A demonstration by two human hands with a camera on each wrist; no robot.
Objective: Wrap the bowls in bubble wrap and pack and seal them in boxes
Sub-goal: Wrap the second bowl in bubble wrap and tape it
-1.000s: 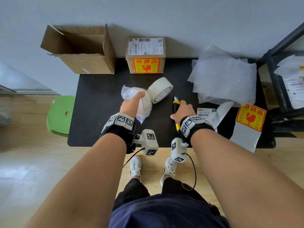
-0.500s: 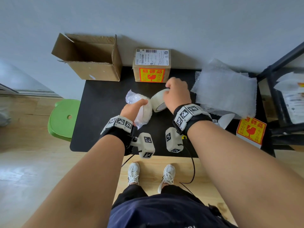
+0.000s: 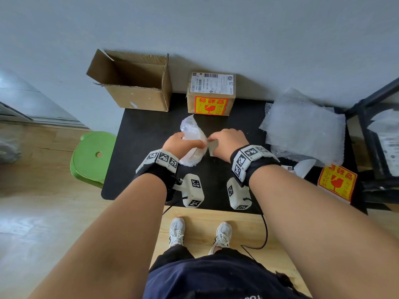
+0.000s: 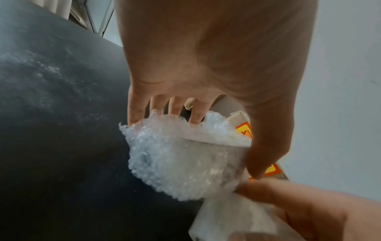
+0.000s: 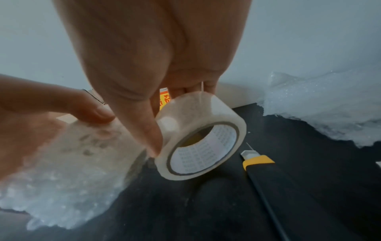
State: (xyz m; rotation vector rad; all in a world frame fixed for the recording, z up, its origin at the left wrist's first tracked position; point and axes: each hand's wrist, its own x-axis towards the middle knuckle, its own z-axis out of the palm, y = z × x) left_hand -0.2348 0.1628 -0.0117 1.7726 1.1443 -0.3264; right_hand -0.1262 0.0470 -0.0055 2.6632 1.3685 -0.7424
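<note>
A bowl wrapped in bubble wrap (image 3: 191, 134) stands on its edge on the black table (image 3: 146, 152). My left hand (image 3: 183, 144) grips it from above, fingers behind and thumb in front (image 4: 261, 156). My right hand (image 3: 224, 141) holds a roll of clear tape (image 5: 202, 143) between thumb and fingers, pressed against the right side of the wrapped bowl (image 5: 68, 163). A strip of tape runs from the roll onto the wrap (image 4: 230, 216). An open cardboard box (image 3: 133, 83) lies on its side at the back left.
A sealed box with a fragile sticker (image 3: 210, 93) stands behind the bowl. A stack of bubble wrap sheets (image 3: 302, 130) lies at the right. A yellow-black utility knife (image 5: 259, 164) lies under my right hand. Fragile stickers (image 3: 336, 182), a black rack (image 3: 371, 130) and a green stool (image 3: 92, 156) flank the table.
My right hand let go of the utility knife, picked up the tape roll and brought it against the wrapped bowl. My left hand kept hold of the bowl.
</note>
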